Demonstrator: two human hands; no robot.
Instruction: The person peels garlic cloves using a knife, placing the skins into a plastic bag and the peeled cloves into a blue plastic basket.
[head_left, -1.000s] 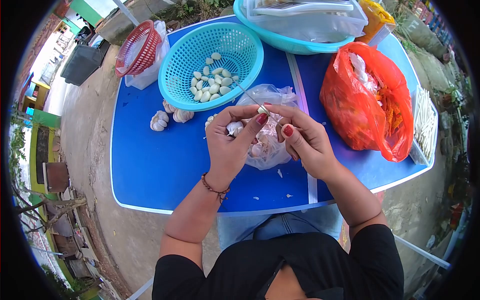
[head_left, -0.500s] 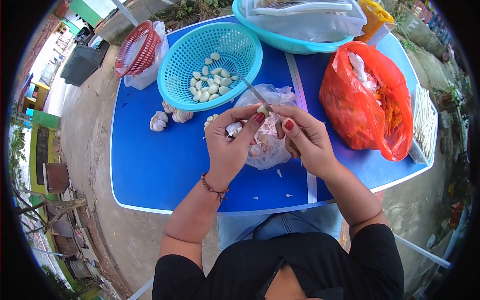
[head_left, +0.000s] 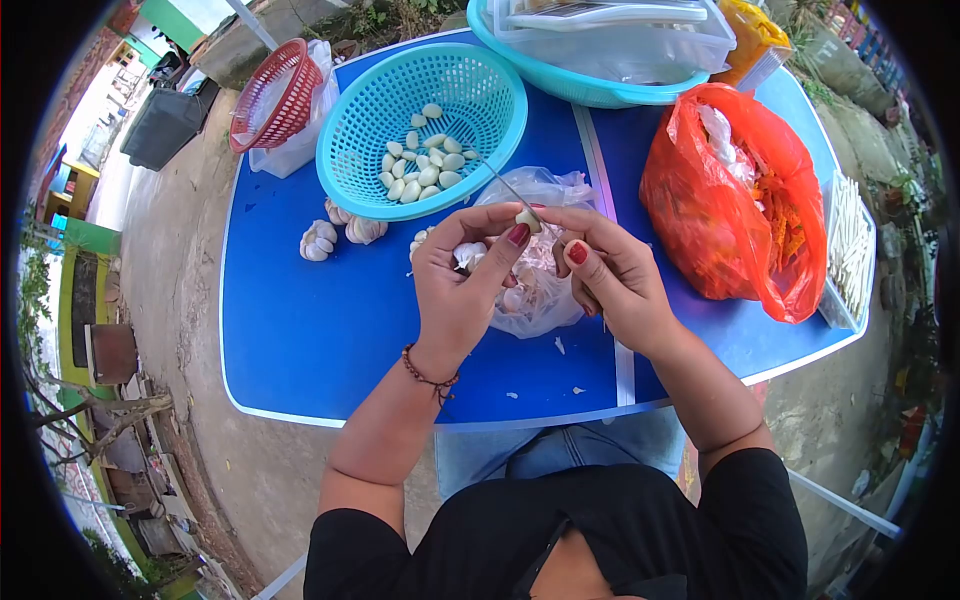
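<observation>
My left hand [head_left: 462, 262] pinches a garlic clove [head_left: 527, 222] between thumb and forefinger, and more garlic [head_left: 468, 256] is tucked against its palm. A knife [head_left: 508, 186] is gripped in my right hand [head_left: 610, 268]; its thin blade points up and left, touching the clove, while the handle is mostly hidden by my fingers. Below both hands lies a clear plastic bag [head_left: 540, 300] with garlic skins in it. Just beyond, a turquoise basket [head_left: 345, 110] holds several peeled cloves [head_left: 428, 178]. Whole garlic bulbs [head_left: 318, 240] sit left of my left hand.
A red plastic bag [head_left: 690, 230] stands at the right, beside a tray of white sticks [head_left: 848, 245]. At the back is a turquoise basin [head_left: 610, 95] holding clear containers. A red basket [head_left: 283, 95] rests at the far left corner of the blue table [head_left: 300, 350].
The knife blade has turned so it shows edge-on and thinner. Both hands stay in almost the same place around the clove.
</observation>
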